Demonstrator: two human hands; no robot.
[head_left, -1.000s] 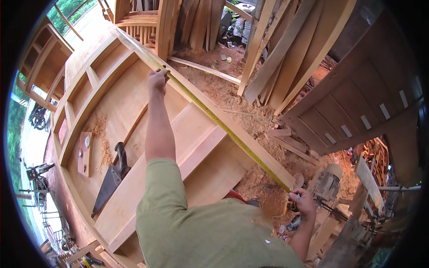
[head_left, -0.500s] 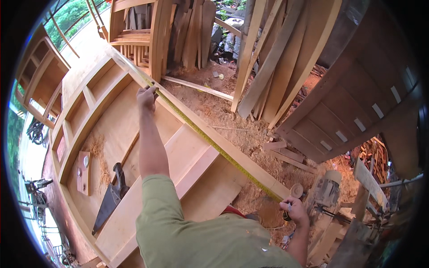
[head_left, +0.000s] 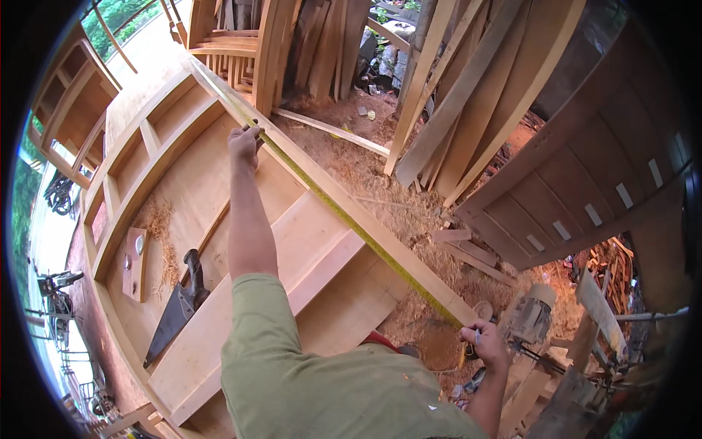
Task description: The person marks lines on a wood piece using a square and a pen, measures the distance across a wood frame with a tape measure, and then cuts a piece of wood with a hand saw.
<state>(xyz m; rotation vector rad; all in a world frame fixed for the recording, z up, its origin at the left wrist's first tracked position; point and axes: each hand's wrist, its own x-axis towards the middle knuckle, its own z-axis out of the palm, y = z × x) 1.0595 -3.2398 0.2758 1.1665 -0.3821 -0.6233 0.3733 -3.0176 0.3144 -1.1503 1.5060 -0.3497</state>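
My left hand [head_left: 246, 145] is closed on the yellow tape measure [head_left: 373, 243] near the far part of a long wooden board [head_left: 358, 212]. The tape lies along that board, running diagonally across the view. At its near end my right hand [head_left: 484, 339] grips the tape, its case mostly hidden by fingers. The board edges a curved wooden frame [head_left: 153, 157] with panels and crosspieces. Inside the frame, left of my left forearm, lie a handsaw [head_left: 174, 322], a small wooden block with metal fittings [head_left: 133, 267] and curly shavings [head_left: 164, 234].
Leaning planks [head_left: 461, 110] and curved timber pieces [head_left: 263, 58] stand beyond the board. A dark panelled board [head_left: 563, 190] leans at right, above a motor [head_left: 534, 311] and wood scraps. Shavings cover the ground [head_left: 409, 219]. Another wooden frame [head_left: 73, 102] stands at upper left.
The view dipped and came partly back. My left hand has shifted slightly along or beside the board. Both hands keep their hold on the tape, which stays stretched out.
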